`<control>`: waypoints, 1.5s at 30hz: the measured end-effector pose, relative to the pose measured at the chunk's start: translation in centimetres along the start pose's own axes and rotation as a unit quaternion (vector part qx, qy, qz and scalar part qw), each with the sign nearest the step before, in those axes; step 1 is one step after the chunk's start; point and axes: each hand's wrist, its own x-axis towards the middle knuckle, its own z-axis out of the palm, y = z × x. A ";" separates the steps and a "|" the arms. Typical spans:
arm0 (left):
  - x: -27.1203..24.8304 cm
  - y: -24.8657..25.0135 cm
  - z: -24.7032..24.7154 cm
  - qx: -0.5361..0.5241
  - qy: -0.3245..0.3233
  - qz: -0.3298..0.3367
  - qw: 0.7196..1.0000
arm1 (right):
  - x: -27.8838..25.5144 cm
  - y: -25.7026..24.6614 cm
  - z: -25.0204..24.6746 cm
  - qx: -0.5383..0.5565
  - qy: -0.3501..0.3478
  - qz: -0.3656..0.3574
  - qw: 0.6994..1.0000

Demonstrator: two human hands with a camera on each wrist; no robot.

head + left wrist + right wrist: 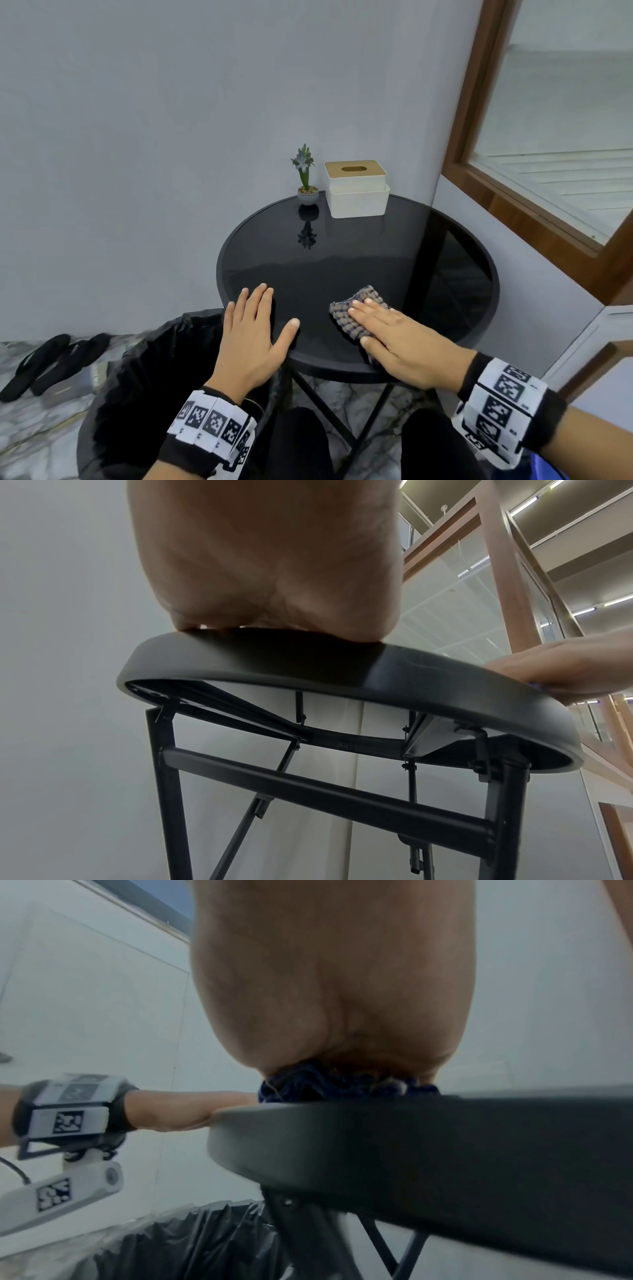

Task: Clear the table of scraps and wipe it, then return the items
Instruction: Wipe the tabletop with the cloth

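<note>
A round black glass table [359, 260] stands in the corner. My right hand [387, 329] lies flat, fingers straight, pressing a checked brown and blue cloth [356, 308] onto the table's near right part. The cloth [342, 1085] shows bunched under my palm in the right wrist view. My left hand [253, 329] rests flat and open on the table's near left edge, holding nothing; its palm [274, 574] sits on the rim [377, 666]. At the far side stand a small potted plant [306, 178] and a white tissue box [356, 190] with a wooden lid.
A bin lined with a black bag [144, 387] stands on the floor at the table's near left, below my left hand. Black sandals [51, 363] lie on the marble floor at left. A wood-framed window [548, 137] is at right. Table legs [359, 428] cross underneath.
</note>
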 end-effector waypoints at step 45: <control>0.1 5.7 1.7 0.033 0.027 0.063 0.997 | 3.1 4.3 -2.8 -0.025 -0.059 0.045 0.997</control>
